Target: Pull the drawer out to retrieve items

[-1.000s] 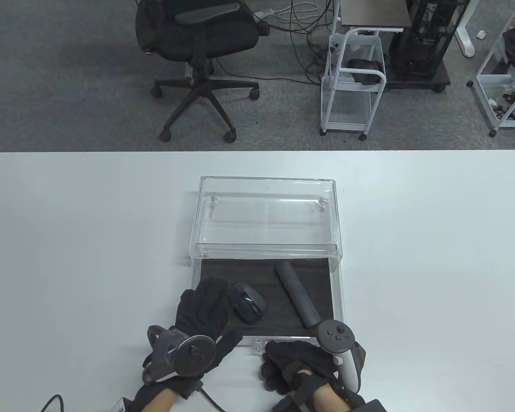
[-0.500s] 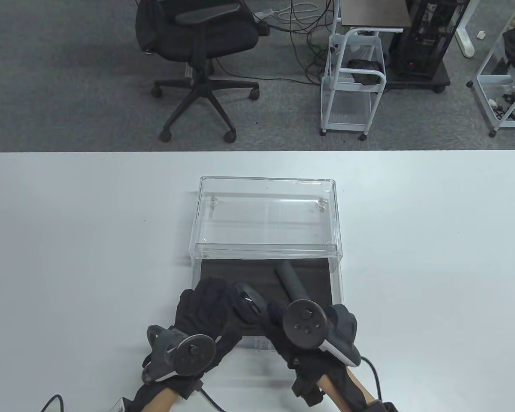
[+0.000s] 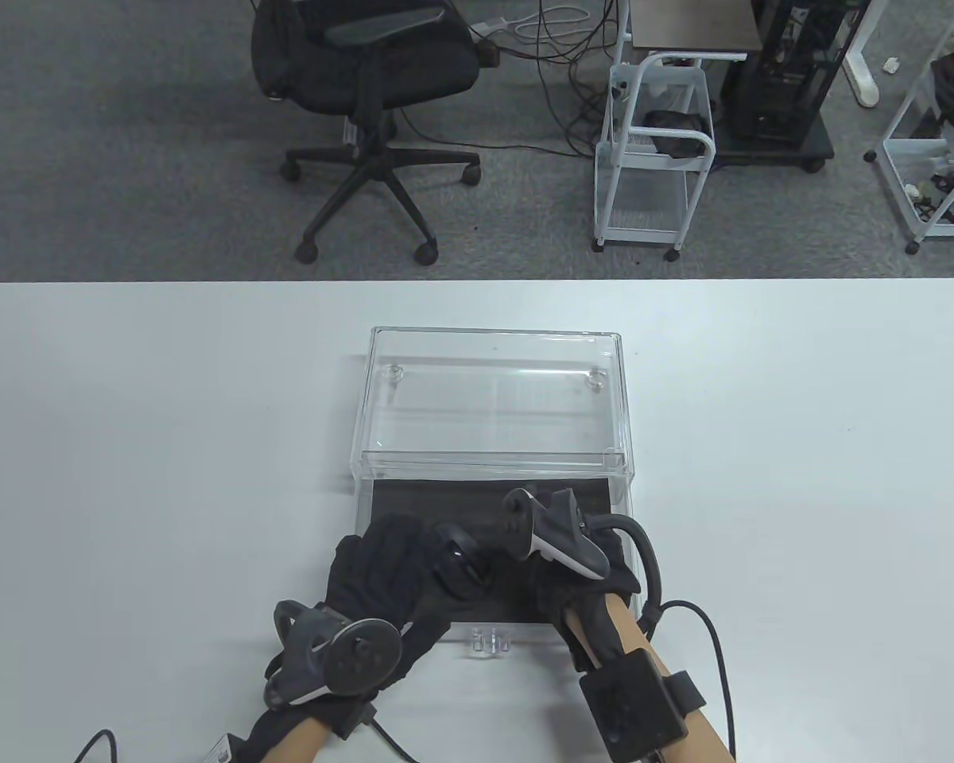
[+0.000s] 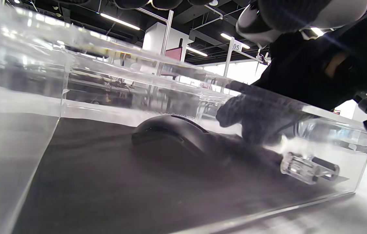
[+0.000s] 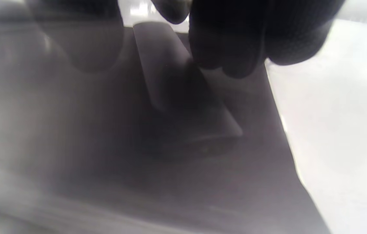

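Observation:
A clear acrylic box holds a drawer with a black liner, pulled out toward me, its clear knob at the front. A black mouse lies in the drawer's left half and shows in the left wrist view. A grey cylinder lies in the right half, hidden under my hand in the table view. My left hand rests open on the drawer's front left corner. My right hand reaches into the drawer over the cylinder; its fingers touch the cylinder's right side and the thumb is just left of it.
The white table stretches wide on both sides of the box. Tracker cables trail from my right wrist toward the table's front edge. An office chair and a white cart stand on the floor beyond the table.
My right hand has left the knob at the drawer's front, moved forward into the drawer and come down over the grey cylinder. The left hand and the drawer have not moved.

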`<state>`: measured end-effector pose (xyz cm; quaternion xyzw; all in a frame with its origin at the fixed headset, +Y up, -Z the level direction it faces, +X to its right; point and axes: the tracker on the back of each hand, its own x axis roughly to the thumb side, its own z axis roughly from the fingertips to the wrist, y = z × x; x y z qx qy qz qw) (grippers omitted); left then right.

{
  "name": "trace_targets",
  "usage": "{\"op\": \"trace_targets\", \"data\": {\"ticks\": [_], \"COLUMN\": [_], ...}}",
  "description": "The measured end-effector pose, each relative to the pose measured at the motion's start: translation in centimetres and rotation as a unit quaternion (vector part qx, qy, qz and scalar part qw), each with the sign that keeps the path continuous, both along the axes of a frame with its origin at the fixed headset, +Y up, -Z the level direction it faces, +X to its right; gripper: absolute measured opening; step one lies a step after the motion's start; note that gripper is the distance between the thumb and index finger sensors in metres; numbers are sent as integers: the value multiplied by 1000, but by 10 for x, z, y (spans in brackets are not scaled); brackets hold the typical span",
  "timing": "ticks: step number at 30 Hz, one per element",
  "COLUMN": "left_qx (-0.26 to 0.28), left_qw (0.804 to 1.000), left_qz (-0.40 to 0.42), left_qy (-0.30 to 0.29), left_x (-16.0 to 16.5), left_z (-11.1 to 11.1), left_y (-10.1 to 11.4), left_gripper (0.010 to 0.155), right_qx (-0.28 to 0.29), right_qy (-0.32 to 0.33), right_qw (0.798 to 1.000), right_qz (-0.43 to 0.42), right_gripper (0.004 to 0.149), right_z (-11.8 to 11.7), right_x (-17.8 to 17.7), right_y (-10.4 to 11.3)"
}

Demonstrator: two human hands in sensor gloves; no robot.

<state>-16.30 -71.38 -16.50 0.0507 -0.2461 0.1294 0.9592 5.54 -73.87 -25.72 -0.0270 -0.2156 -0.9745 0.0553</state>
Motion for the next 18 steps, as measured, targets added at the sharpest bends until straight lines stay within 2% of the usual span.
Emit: {"op": "trace_targets", "data": {"ticks": [3, 7, 12, 16, 18], "left_qx": [0, -6, -5, -3, -6], "left_qw": [1000, 1000, 1000, 1000, 1000], "left_qz": [0, -4, -2, 2, 2], "left_qy": [-1, 1, 3, 4, 5], "left_x": [0, 0, 0, 0, -1], "left_z": [0, 0, 0, 0, 0], "left_y": [0, 0, 0, 0, -1], "left_gripper": [87, 88, 88, 88, 88], "right_qx": [-13, -2, 12, 75, 120], "right_qy": [-3, -3, -18, 15, 41], "right_qw": [1000, 999, 999, 997, 992], "right_qz": [27, 52, 26, 9, 12], "right_gripper": [92, 90, 89, 82, 82], "right_z": [0, 1, 3, 13, 22], "right_x": [-2, -4, -1, -5, -8], "right_y": [-7, -10, -10, 4, 20]}}
